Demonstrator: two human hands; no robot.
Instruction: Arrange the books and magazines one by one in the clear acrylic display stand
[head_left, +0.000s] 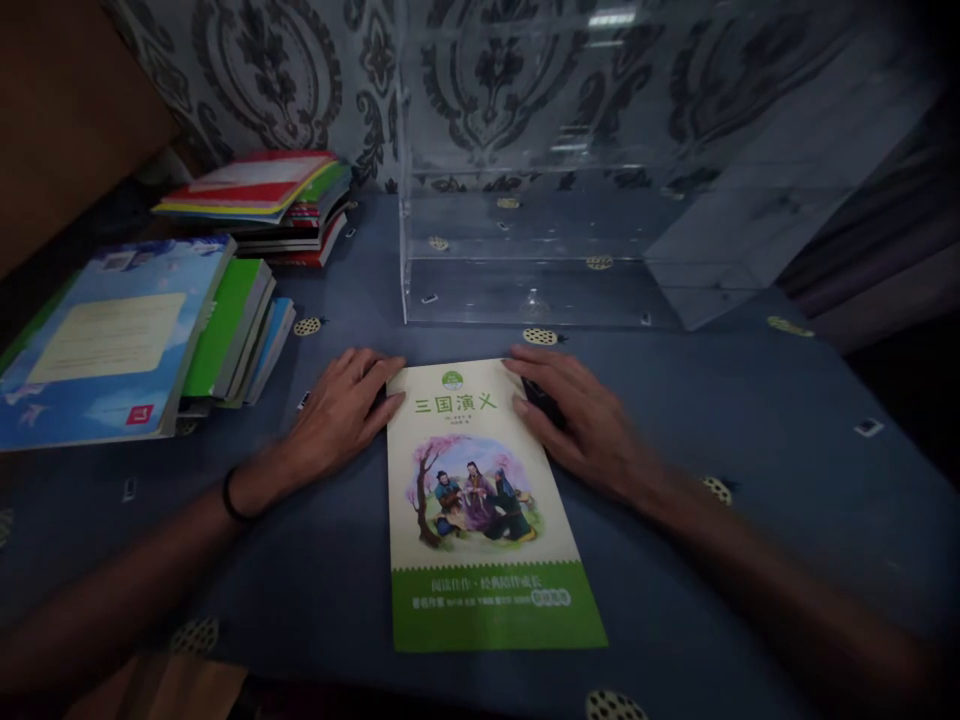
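Note:
A paperback book (480, 490) lies face up on the table, its cream cover printed with green Chinese characters, three robed figures under a blossoming tree, and a green band along the bottom. At its upper left corner rests my left hand (345, 405), the fingertips and thumb just over the edge, fingers stretched out and a dark band round the wrist. My right hand (577, 415) mirrors it at the upper right corner, thumb apart from the extended fingers, fingertips touching the cover. Neither hand's fingers wrap round the book. The undersides of both hands are hidden.
Beyond the book stands a clear acrylic rack (525, 290) with shelves and a slanted side panel (772, 210). On the left are a stack topped by a blue book (142, 270) and, behind it, another pile of books (262, 190). A pineapple-patterned blue cloth (750, 400) covers the table.

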